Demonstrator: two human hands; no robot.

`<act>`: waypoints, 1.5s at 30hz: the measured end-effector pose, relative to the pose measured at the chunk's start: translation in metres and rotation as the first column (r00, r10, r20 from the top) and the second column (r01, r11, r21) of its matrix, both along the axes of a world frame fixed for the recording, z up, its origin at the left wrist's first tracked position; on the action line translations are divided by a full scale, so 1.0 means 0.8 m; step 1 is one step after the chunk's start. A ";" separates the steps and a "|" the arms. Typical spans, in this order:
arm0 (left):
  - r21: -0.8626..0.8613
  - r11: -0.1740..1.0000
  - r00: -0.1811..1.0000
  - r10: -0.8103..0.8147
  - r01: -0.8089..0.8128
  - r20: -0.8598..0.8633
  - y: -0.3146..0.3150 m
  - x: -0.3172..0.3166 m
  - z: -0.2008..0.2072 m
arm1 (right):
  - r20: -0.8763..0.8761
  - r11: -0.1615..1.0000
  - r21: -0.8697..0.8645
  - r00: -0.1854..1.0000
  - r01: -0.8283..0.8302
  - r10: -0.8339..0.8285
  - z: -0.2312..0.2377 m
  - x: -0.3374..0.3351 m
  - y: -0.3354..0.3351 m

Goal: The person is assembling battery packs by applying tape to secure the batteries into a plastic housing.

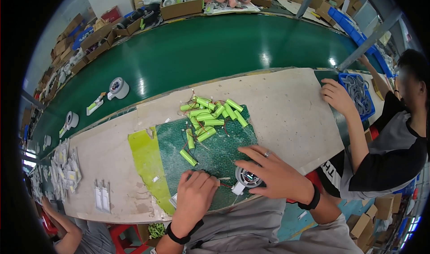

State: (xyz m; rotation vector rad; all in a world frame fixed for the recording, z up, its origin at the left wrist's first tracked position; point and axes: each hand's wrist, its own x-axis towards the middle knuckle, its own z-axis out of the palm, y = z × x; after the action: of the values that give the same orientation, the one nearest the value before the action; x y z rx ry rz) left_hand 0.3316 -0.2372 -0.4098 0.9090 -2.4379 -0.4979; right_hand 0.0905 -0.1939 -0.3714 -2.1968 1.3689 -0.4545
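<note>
My left hand [195, 195] has its fingers bent down over a long white part [173, 200], which is mostly hidden beneath it. A small brownish end [219, 182] and thin wires show by the fingertips. My right hand [280, 175] is wrapped round a round white housing [247, 178] with a dark circuit face and a short white neck. Wires run from the neck toward my left hand. Both hands are over a dark green mat [174, 139]. Beyond them lies a pile of bright green cylindrical batteries [206, 117] with thin wires, one battery [188, 157] close to my left hand.
A green conveyor belt [201, 43] runs behind the table, carrying round housings [118, 89] at left. White panels [67, 166] are heaped at far left; two more [102, 195] lie nearer. At right a co-worker [385, 133] sits beside a blue basket [358, 95] of grey parts.
</note>
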 end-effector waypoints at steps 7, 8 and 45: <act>-0.097 0.994 0.994 -0.058 0.049 -0.094 0.003 0.001 -0.001 | 0.176 0.971 -0.181 0.977 0.154 -0.122 0.002 0.015 0.038; -0.095 0.994 0.994 -0.053 0.044 -0.095 0.004 0.002 -0.003 | 0.241 0.966 -0.171 0.959 0.192 -0.148 0.005 0.019 0.045; -0.057 0.996 0.998 0.063 -0.064 -0.028 -0.003 0.001 -0.008 | -0.064 0.974 -0.146 0.984 -0.171 0.163 0.036 0.056 -0.007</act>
State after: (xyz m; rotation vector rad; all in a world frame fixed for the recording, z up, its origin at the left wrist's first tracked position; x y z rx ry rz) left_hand 0.3321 -0.2399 -0.4160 0.9464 -2.3795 -0.4118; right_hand 0.1356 -0.1993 -0.3429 -2.4398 1.1965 -0.4551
